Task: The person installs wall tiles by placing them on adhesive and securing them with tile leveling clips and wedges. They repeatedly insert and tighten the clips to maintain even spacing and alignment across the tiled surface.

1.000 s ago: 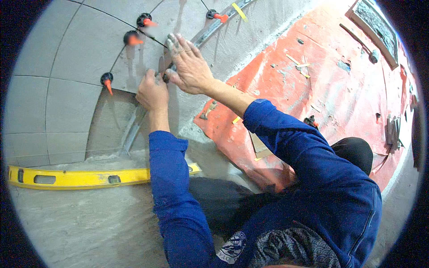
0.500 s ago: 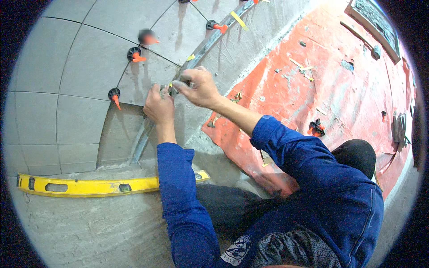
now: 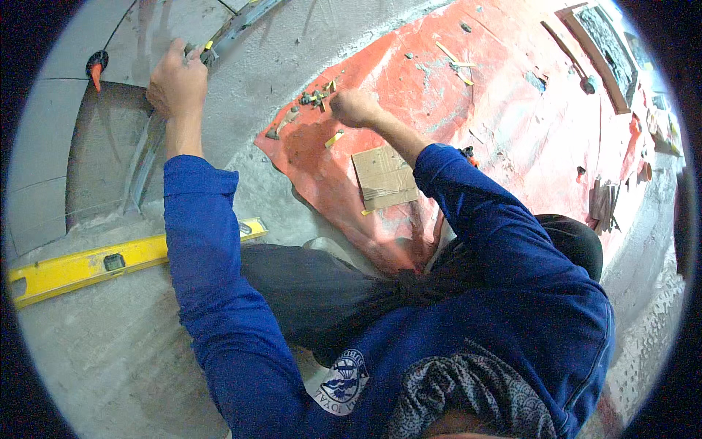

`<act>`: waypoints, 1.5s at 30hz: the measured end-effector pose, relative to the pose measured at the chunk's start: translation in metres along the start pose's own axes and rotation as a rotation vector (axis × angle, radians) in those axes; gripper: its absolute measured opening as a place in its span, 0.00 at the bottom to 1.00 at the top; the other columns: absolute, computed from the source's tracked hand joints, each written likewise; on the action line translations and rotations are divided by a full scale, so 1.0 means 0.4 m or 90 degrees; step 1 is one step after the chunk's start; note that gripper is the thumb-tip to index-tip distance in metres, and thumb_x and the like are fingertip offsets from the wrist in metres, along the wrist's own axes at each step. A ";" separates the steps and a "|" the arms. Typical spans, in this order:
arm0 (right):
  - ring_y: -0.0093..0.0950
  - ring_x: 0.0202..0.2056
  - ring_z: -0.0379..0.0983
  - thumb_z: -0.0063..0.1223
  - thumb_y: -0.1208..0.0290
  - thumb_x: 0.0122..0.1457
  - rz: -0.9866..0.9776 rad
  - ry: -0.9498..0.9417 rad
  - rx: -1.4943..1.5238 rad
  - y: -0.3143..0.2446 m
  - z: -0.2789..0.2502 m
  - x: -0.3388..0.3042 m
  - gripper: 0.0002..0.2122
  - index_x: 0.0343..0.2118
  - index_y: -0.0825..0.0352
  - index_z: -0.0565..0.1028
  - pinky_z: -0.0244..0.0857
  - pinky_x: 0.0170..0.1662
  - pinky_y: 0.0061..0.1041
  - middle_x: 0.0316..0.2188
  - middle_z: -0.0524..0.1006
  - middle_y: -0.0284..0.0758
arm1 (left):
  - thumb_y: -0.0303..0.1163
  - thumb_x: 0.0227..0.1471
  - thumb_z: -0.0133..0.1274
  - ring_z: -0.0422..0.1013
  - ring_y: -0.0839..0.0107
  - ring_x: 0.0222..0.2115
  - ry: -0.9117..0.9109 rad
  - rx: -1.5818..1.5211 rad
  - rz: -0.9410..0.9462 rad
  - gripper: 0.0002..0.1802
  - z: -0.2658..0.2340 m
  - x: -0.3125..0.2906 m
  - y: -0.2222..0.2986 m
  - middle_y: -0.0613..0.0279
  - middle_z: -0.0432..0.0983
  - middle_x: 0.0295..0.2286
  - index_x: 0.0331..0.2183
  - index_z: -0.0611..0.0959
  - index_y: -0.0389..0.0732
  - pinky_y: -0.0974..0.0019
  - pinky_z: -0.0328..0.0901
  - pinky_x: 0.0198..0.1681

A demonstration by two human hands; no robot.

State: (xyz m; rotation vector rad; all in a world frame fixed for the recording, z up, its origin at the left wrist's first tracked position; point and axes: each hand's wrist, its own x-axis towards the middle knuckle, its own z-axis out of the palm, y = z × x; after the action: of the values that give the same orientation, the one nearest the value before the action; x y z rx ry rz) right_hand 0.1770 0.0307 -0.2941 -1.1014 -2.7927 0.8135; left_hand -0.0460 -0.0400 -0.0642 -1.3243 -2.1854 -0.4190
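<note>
My left hand (image 3: pixel 178 82) is closed at the edge of a grey floor tile (image 3: pixel 142 44), beside a metal strip (image 3: pixel 238 22). A small dark piece and a bit of yellow strip (image 3: pixel 208 45) show at its fingertips; what it grips is mostly hidden. Over the red sheet (image 3: pixel 504 124) my right hand (image 3: pixel 356 108) is curled closed, its fingers turned away so that anything inside is hidden. Just left of it lies a small pile of dark bits and yellow pieces (image 3: pixel 314 98). A black tile leveller with an orange handle (image 3: pixel 96 67) stands on a tile joint.
A yellow spirit level (image 3: pixel 80 271) lies on the rough floor left of my left forearm. On the sheet are a cardboard piece (image 3: pixel 384 175) and yellow strips (image 3: pixel 453 63). A mortar tray (image 3: pixel 603 55) and a mallet (image 3: pixel 587 84) lie at the far right. My bent legs are below.
My right hand has left the tile edge and moved right to the pile on the red sheet. My left hand stays at the tile edge. The view has shifted right and down.
</note>
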 end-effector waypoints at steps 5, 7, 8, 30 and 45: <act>0.39 0.45 0.70 0.55 0.68 0.49 -0.057 -0.080 -0.002 -0.011 0.178 -0.064 0.13 0.40 0.54 0.78 0.67 0.44 0.39 0.41 0.71 0.37 | 0.45 0.49 0.55 0.74 0.47 0.32 0.020 0.039 0.034 0.14 0.000 0.004 0.000 0.51 0.78 0.29 0.36 0.80 0.49 0.48 0.65 0.31; 0.39 0.46 0.67 0.57 0.67 0.48 -0.055 -0.007 -0.082 -0.021 0.212 -0.082 0.14 0.41 0.53 0.77 0.65 0.45 0.39 0.43 0.69 0.36 | 0.44 0.48 0.55 0.74 0.47 0.32 0.022 0.017 0.031 0.14 0.002 -0.001 0.000 0.51 0.78 0.29 0.36 0.80 0.49 0.48 0.65 0.31; 0.38 0.47 0.66 0.57 0.66 0.47 -0.061 0.014 -0.165 -0.023 0.217 -0.089 0.13 0.39 0.55 0.77 0.64 0.47 0.39 0.44 0.69 0.36 | 0.44 0.48 0.55 0.74 0.47 0.32 0.028 0.008 0.032 0.14 0.001 0.000 -0.001 0.51 0.78 0.28 0.36 0.80 0.48 0.48 0.65 0.31; 0.24 0.27 0.75 0.59 0.71 0.44 0.146 0.059 0.172 0.105 0.031 -0.033 0.07 0.20 0.68 0.74 0.68 0.31 0.26 0.24 0.76 0.31 | 0.44 0.48 0.56 0.74 0.51 0.35 -0.002 0.017 0.011 0.14 -0.002 0.012 -0.002 0.55 0.78 0.32 0.37 0.79 0.49 0.49 0.65 0.32; 0.27 0.29 0.78 0.55 0.76 0.56 -0.104 0.160 0.997 -0.123 -0.306 0.026 0.04 0.29 0.69 0.72 0.72 0.30 0.25 0.27 0.79 0.38 | 0.42 0.49 0.55 0.74 0.50 0.32 0.001 -0.017 0.025 0.14 -0.015 -0.004 0.006 0.55 0.77 0.30 0.34 0.78 0.45 0.49 0.65 0.31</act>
State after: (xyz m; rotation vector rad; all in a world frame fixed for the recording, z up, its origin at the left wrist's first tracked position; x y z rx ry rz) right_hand 0.1643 0.0635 -0.1663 -0.5106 -1.1935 1.9731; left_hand -0.0416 -0.0432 -0.0602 -1.3776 -2.1558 -0.4354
